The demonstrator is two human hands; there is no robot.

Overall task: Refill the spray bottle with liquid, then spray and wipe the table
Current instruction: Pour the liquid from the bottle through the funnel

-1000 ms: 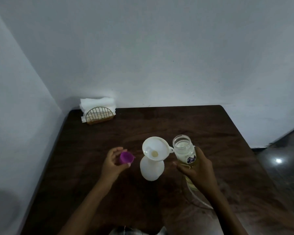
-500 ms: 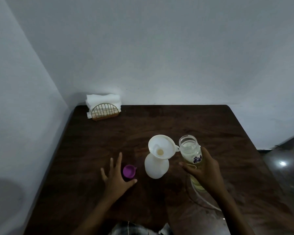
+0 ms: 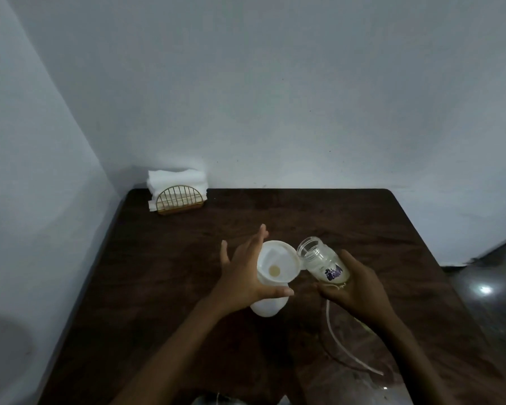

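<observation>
A white spray bottle (image 3: 268,306) stands mid-table with a white funnel (image 3: 284,258) in its neck. My left hand (image 3: 246,276) is at the funnel's left side, fingers spread and pointing up, thumb lying across the bottle's neck; it does not clasp it. My right hand (image 3: 355,287) grips a clear refill bottle (image 3: 322,260) with a purple label and pale liquid. This bottle has no cap and is tilted left, its mouth right at the funnel's rim. The purple cap is not visible.
The dark wooden table (image 3: 164,273) sits in a corner between white walls. A gold wire holder with white napkins (image 3: 177,190) stands at the back left. A thin pale tube (image 3: 345,353) lies on the table near my right forearm. Floor shows at right.
My left hand left the purple cap on the table and moved right and up to the funnel. My right hand tilted the refill bottle from upright toward the funnel.
</observation>
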